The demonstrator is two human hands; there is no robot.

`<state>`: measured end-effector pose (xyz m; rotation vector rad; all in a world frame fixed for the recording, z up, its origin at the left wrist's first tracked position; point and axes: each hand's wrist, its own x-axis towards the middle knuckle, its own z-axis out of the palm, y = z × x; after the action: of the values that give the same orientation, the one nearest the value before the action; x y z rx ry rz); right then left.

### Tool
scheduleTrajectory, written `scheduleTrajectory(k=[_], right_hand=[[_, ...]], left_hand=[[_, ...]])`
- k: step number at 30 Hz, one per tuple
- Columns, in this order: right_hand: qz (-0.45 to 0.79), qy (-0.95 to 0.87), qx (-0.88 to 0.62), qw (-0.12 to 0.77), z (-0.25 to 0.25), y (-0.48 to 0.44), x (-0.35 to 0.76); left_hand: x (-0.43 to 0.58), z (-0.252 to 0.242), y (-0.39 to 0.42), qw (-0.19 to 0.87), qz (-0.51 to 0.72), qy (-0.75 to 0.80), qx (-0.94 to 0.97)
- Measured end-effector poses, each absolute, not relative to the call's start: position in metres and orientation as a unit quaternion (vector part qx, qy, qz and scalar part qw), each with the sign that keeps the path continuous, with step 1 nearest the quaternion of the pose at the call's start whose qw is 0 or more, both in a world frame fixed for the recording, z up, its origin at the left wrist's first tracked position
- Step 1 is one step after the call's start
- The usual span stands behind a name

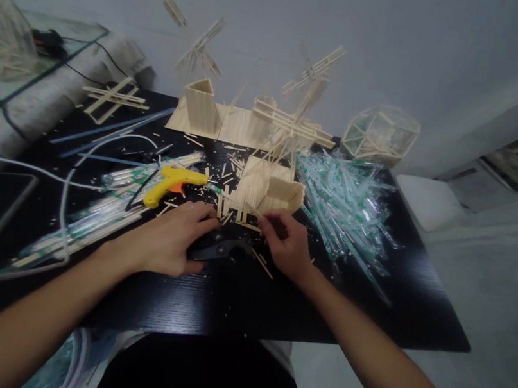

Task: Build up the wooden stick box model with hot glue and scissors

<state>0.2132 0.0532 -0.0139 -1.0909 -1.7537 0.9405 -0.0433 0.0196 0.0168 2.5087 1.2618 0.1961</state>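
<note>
My left hand (183, 234) curls around one end of a black plier-like hand tool (221, 250) low over the table; its exact kind is unclear. With thumb and forefinger together, my right hand (285, 240) pinches a thin wooden stick (253, 209) beside a small wooden box (284, 198). That box stands on a flat wooden slat base. Loose stick pieces (232, 170) and crumbs lie around it. Just beyond my left hand, a yellow hot glue gun (175, 183) rests on its side, its nozzle pointing right.
Wrapped sticks (104, 216) lie at left, under the glue gun's white cord (66, 191). Clear green-marked wrappers (343, 200) pile up at right. Behind stand wooden windmill models (201, 107) with tall blades. A faceted stick frame (382, 134) sits at the back right.
</note>
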Motion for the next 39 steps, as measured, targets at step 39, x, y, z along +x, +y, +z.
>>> scheduleTrajectory(k=[39], right_hand=[[0.419,-0.741,-0.377,0.366,-0.012,0.046,0.210]], left_hand=[[-0.032,0.005,0.021,0.283,0.366,0.501,0.731]])
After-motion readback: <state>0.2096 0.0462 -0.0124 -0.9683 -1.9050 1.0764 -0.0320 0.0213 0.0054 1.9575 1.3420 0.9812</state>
